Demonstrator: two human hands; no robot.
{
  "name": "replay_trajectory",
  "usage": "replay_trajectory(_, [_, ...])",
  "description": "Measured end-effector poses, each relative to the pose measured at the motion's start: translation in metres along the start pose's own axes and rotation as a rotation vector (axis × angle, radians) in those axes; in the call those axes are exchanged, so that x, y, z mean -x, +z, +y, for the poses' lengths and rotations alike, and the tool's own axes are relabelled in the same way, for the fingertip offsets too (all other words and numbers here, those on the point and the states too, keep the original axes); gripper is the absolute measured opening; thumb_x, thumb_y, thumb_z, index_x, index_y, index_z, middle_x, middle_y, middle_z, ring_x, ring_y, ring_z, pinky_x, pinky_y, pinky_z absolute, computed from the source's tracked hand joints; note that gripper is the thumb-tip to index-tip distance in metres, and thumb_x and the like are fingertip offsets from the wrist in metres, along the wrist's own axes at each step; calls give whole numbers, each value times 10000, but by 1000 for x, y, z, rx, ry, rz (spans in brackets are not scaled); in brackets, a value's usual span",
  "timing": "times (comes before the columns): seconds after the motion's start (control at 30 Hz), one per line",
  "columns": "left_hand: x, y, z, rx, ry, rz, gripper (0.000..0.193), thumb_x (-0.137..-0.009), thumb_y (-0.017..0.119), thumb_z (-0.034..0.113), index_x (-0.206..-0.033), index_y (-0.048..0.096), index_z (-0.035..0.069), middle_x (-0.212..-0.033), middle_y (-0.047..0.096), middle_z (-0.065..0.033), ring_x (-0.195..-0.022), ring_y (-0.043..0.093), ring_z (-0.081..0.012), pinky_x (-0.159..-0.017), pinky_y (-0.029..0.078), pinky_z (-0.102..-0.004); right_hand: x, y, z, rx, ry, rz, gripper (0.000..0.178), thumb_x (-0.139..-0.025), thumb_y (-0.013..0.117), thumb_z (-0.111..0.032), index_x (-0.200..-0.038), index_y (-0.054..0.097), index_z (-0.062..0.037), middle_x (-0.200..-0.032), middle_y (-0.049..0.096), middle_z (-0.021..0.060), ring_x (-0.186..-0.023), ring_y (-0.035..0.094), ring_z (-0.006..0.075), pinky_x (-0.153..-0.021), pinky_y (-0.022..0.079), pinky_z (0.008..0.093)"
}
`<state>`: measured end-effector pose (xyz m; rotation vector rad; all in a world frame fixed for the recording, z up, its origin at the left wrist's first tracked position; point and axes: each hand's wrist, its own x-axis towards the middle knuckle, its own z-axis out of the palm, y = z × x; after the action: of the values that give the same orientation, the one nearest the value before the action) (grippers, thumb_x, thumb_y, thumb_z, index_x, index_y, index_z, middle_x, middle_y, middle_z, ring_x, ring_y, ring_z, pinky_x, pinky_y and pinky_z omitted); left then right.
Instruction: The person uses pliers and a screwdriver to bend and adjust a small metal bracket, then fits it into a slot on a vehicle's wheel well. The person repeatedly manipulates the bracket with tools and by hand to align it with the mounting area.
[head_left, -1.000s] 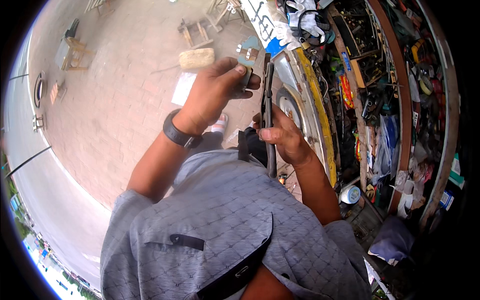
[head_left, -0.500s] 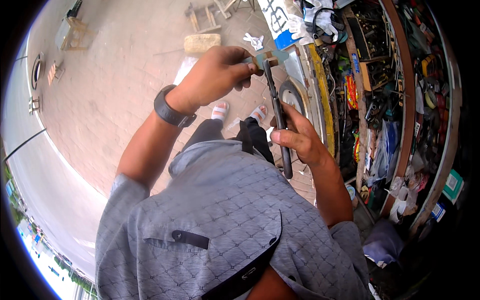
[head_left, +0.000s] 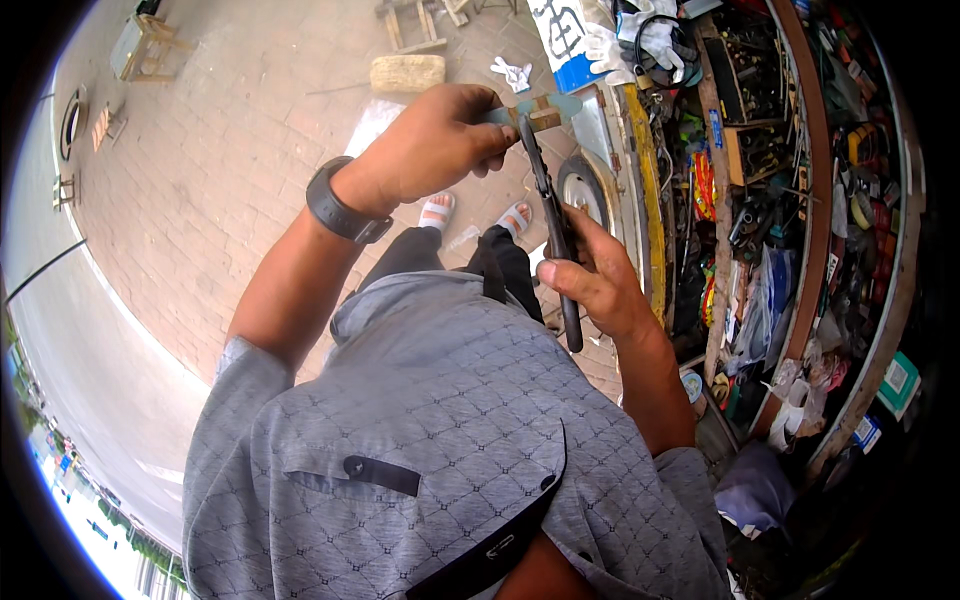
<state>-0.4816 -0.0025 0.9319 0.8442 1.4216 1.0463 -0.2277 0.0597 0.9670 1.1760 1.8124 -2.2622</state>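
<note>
My left hand [head_left: 440, 140] pinches one end of a flat, pale grey-green strip with a tan-brown section [head_left: 546, 114]; its exact kind is unclear. The strip's free end points right, past my fingertips. My right hand [head_left: 606, 280] is wrapped round the handles of dark metal pliers [head_left: 544, 185], thumb on top. Their jaws reach up to the strip's lower edge, close beside my left fingertips. Whether the jaws grip the strip is too small to tell. A dark watch [head_left: 340, 208] sits on my left wrist.
On my right stands a cart with wooden dividers [head_left: 722, 240], crammed with tools, bags and small parts. White gloves [head_left: 650, 40] lie at its far end, above a wheel [head_left: 582, 190]. A stone-like block [head_left: 407, 73] and another white glove [head_left: 513, 74] rest on the paving ahead.
The pliers' jaws have shifted slightly left along the strip, closer to my left fingertips. Both hands keep their holds. The whole view has shifted a little.
</note>
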Motion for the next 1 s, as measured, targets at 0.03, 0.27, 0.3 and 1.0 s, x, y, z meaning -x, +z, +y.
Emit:
replay_trajectory(0.03, [0,0,0,0,-4,-5,145,-987,654,108,-1005,661,-36,-807,656,-34,-729,618,-114,-696,518,-271,0,1,1,-7,-5,12,585,-842,734,-248,-1307,555,58,-981,595,29,-913,544,122,-847,456,264])
replay_trajectory(0.27, [3,1,-2,27,-26,-7,147,-981,669,116,-996,667,-30,-811,666,-39,-730,632,-115,-689,527,-272,2,4,2,39,-33,51,570,-853,728,-227,-1313,560,66,-988,603,32,-905,547,121,-835,465,263])
replay_trajectory(0.3, [3,1,-2,30,-28,-10,145,-980,670,116,-993,668,-28,-813,667,-40,-731,633,-114,-690,527,-272,3,4,2,45,-37,55,571,-853,729,-227,-1312,561,68,-988,603,32,-904,547,122,-835,466,263])
replay_trajectory(1.0, [12,1,7,33,-62,24,133,-945,647,102,-960,661,-30,-816,672,-49,-737,632,-123,-702,521,-281,5,12,7,61,-66,123,504,-881,713,-143,-1303,574,95,-1036,644,58,-945,576,116,-862,487,261])
